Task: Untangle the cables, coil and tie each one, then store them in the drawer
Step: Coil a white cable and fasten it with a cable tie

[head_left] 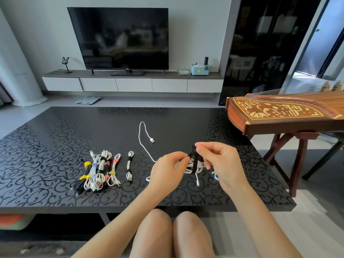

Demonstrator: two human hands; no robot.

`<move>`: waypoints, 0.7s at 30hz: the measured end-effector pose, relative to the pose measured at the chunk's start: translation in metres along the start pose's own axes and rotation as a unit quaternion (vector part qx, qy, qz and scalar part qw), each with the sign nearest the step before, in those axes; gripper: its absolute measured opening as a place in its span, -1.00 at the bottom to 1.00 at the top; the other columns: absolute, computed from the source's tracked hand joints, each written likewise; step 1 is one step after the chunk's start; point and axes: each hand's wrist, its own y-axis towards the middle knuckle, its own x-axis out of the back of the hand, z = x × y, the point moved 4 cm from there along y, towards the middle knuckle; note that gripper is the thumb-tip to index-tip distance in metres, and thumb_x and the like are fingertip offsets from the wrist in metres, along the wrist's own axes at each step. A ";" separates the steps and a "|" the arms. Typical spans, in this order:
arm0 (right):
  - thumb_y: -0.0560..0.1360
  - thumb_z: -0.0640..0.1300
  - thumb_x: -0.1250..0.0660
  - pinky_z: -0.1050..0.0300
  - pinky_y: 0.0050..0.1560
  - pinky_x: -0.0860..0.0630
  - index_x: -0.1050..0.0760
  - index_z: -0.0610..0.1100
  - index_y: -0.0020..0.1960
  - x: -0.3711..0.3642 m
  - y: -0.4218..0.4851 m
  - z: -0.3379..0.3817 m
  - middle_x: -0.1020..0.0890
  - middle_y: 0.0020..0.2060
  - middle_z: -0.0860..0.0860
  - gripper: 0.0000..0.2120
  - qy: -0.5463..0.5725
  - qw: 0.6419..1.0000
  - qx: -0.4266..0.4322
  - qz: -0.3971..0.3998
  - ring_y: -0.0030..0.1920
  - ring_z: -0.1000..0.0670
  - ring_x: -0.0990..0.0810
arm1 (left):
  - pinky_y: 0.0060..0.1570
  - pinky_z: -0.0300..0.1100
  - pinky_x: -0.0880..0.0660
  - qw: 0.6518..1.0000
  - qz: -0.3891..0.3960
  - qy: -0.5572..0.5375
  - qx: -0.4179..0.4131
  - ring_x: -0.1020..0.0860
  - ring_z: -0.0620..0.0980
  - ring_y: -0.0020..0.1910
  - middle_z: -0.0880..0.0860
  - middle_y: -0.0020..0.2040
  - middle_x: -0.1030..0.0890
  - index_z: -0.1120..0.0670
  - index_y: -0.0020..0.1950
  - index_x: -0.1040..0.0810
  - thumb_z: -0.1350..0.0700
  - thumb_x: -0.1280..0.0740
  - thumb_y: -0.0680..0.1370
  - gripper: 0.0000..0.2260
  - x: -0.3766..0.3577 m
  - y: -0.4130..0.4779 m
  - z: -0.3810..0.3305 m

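Note:
Above the black patterned table [55, 146], my left hand [166, 169] holds a coiled white cable [193, 167] and pinches one end of a black strap [194, 159]. My right hand [219, 161] pinches the strap's upper end, and the strap runs down across the coil. A connector end of the coil dangles below. A loose white cable [142, 138] snakes over the table beyond my hands. To the left lies a pile of several coiled cables [98, 170] tied with coloured straps, and beside it a single tied white cable [129, 165].
A wooden zither [279, 112] on a stand sits past the table's right end. A TV [122, 38] stands on a low cabinet with drawers [134, 84] at the far wall. My knees [173, 233] are at the table's near edge.

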 end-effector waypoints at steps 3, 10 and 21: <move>0.48 -0.24 -0.38 0.31 -0.38 -0.48 -0.66 -0.11 -0.10 0.000 0.002 -0.003 -0.47 -0.54 -0.02 -0.90 0.005 1.000 -0.015 0.006 -0.53 0.11 -0.36 | -0.02 -0.06 -0.50 1.000 0.004 0.006 -0.004 -0.57 -0.12 -0.10 -0.11 -0.16 -0.65 -0.05 -0.02 -0.63 0.02 -0.23 0.60 -0.83 0.001 0.000 -0.002; 0.51 -0.23 -0.35 0.29 -0.37 -0.46 -0.65 -0.06 -0.06 -0.003 0.002 -0.008 -0.51 -0.49 0.02 -0.87 -0.005 0.999 -0.021 0.030 -0.48 0.09 -0.38 | -0.18 -0.23 -0.46 0.998 -0.014 0.052 -0.044 -0.55 -0.14 -0.21 -0.15 -0.24 -0.62 -0.06 -0.02 -0.62 0.01 -0.24 0.59 -0.84 0.000 -0.001 -0.002; 0.57 -0.27 -0.23 0.15 -0.16 -0.59 -0.64 -0.12 -0.07 -0.001 -0.006 -0.018 -0.64 -0.35 0.00 -0.79 -0.003 0.998 -0.012 0.064 -0.33 0.03 -0.59 | -0.39 -0.44 -0.22 0.988 -0.049 0.113 -0.095 -0.42 -0.17 -0.38 -0.20 -0.40 -0.46 -0.07 -0.03 -0.62 0.04 -0.26 0.58 -0.86 0.003 0.000 -0.005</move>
